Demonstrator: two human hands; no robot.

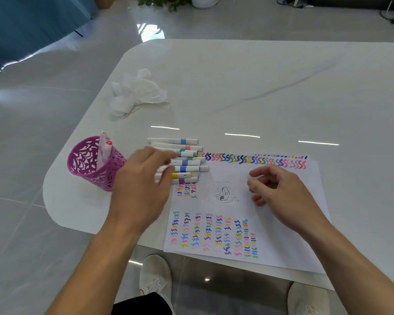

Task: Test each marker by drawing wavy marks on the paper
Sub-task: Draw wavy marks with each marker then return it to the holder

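Note:
A row of several white markers (187, 162) with coloured bands lies side by side on the table, just left of the paper's top corner. My left hand (143, 189) reaches over the left ends of these markers, fingers spread and blurred; no marker sits in its grip. The white paper (282, 223) carries a line of wavy coloured marks (255, 160) along its top edge and columns of marks at the lower left, with a small pencil sketch in the middle. My right hand (280, 192) rests on the paper with fingers loosely curled, holding nothing.
A purple perforated pen cup (93, 164) holding two or three markers stands left of my left hand. Crumpled white tissue (137, 92) lies further back. The paper overhangs the table's (259, 87) near edge, above my shoes.

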